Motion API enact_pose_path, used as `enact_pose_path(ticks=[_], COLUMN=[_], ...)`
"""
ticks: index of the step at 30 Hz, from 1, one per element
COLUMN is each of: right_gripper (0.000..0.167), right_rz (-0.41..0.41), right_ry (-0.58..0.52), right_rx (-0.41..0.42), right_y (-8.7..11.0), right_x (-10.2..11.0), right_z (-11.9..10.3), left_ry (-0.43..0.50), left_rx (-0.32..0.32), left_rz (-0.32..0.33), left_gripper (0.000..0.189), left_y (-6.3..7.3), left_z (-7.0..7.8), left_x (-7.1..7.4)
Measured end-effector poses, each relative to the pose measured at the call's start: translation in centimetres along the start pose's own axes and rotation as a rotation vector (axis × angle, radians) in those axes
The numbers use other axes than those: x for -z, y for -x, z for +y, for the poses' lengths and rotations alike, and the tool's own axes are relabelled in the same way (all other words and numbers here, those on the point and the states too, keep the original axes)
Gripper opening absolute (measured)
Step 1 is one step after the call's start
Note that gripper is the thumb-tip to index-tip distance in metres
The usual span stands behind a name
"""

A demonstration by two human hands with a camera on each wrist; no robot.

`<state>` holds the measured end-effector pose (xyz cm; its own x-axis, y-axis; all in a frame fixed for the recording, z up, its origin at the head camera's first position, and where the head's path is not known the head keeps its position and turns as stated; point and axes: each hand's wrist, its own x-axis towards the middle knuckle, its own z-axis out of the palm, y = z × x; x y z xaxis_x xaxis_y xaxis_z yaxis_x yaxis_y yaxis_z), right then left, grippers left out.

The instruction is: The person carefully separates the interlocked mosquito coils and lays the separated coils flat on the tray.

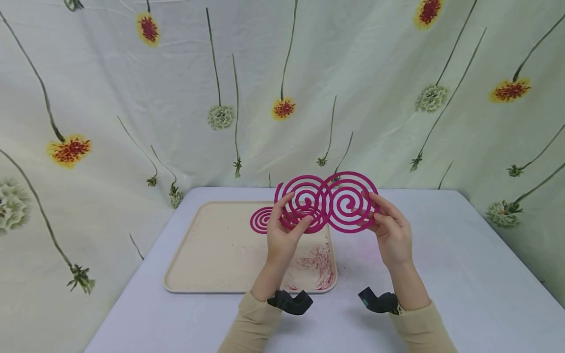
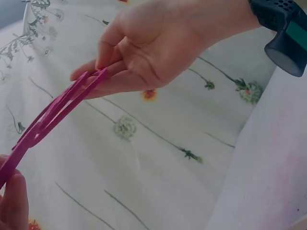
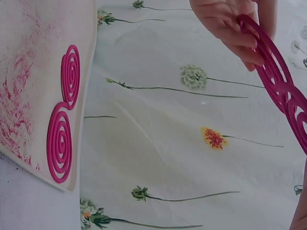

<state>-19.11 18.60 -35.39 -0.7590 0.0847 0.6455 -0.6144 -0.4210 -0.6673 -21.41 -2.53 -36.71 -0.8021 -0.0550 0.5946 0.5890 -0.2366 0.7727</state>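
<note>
A magenta spiral piece (image 1: 327,198) with side-by-side coils is held up over the tray's right part, face toward the head camera. Its left end is pinched by my left hand (image 1: 282,240), thumb in front. On the right-hand coil, my right hand (image 1: 394,240) grips the outer edge between thumb and fingers. Edge-on in the left wrist view, the held piece (image 2: 62,105) shows as thin overlapping strips. Below it, a second magenta double spiral (image 3: 60,148) lies on the tray, its coils joined by a short curve; my left hand partly hides it in the head view.
The beige tray (image 1: 212,255) rests on a white-covered table (image 1: 441,255), with magenta smears over its right end. Behind hangs a pale floral cloth (image 1: 256,147). Each wrist carries a black camera mount (image 1: 291,302).
</note>
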Motion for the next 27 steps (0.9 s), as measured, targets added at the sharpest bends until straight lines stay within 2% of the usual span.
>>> enact_pose_path(ticks=[5,9,15,19,23,27], right_gripper=[0.039,0.041,0.034,0.028,0.024,0.023], right_rz=[-0.078,-0.111,-0.041,-0.036,-0.035,-0.023], right_ry=[0.006,0.036,0.221,0.313,0.375,0.379], right_rx=[-0.018,-0.063,-0.137,-0.169,-0.180,-0.169], right_y=[-0.4,-0.5,-0.3,-0.3,-0.3,-0.2], right_x=[0.9,1.5,2.1,2.4,2.7,2.8], right_z=[-0.4,-0.7,-1.0,-1.2,-1.4,-1.3], left_ry=[0.000,-0.004,-0.027,-0.041,-0.074,-0.090], left_rx=[0.007,0.031,0.058,0.062,0.057,0.050], left_rz=[-0.038,-0.050,-0.084,-0.095,-0.108,-0.121], left_gripper=[0.045,0.037,0.034,0.033,0.034,0.035], left_y=[-0.6,-0.9,-1.1,-1.2,-1.2,-1.1], left_z=[0.6,1.0,1.3,1.4,1.3,1.3], left_x=[1.6,2.6,3.3,3.4,3.4,3.3])
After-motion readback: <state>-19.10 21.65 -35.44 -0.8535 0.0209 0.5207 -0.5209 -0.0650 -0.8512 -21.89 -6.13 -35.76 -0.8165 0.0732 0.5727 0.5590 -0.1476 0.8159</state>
